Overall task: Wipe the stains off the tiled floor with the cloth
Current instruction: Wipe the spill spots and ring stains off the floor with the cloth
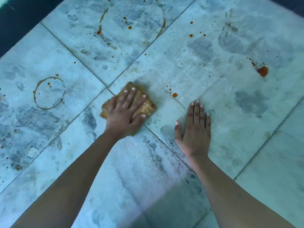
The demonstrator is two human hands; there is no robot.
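FLOOR CLEANING: A person's left hand [126, 111] presses a folded tan cloth [147, 107] flat on the tiled floor [230, 122], near where four tiles meet. Its fingers are spread straight, so the grip is open and clasps nothing. The right hand [194, 134] lies flat on bare tile just beside it, likewise open. The nearest orange drops [174, 95] lie just right of the cloth, slightly toward the floor's far edge, likely the next sweep.

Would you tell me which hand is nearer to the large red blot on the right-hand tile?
Right. The right hand lies flat on the tile below-left of the red blot; the left hand presses the cloth farther left.
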